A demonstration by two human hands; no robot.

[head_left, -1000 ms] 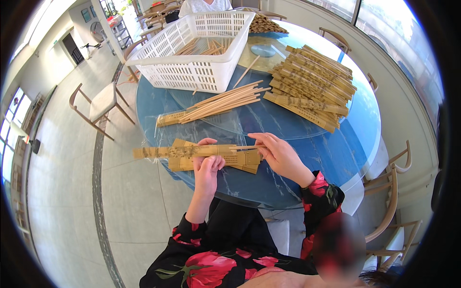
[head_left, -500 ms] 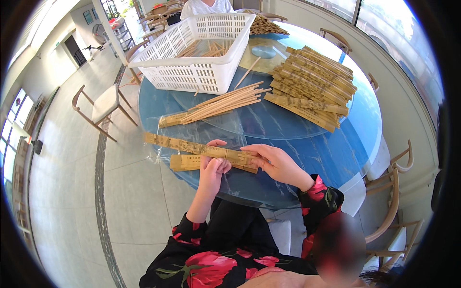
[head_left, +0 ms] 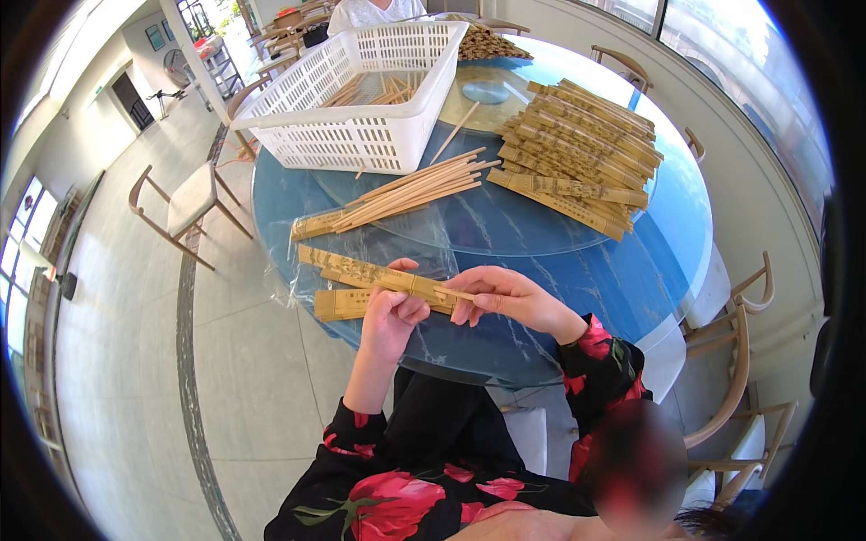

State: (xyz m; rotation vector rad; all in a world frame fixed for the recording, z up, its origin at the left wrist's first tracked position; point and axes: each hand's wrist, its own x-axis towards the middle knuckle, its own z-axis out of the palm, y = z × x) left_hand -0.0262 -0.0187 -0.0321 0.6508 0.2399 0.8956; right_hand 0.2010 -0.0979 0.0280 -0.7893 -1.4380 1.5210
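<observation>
My left hand is closed around a printed tan paper chopstick sleeve, held slanting above the table's near edge. My right hand pinches a pale wooden chopstick at the sleeve's right end; how far it reaches inside is hidden. Beneath the hands lie flat paper sleeves, partly covered by my left hand. Just beyond, a bundle of loose chopsticks rests on another sleeve and clear plastic film.
A white slotted plastic basket with chopsticks inside stands at the far left of the round blue table. A large pile of sleeves lies at the right, with another stack behind. A person is across the table. Chairs stand around.
The sleeve's far left end has shifted right, toward my right hand. My right hand's fingers have moved slightly, and more of the chopstick now shows between them and the sleeve.
</observation>
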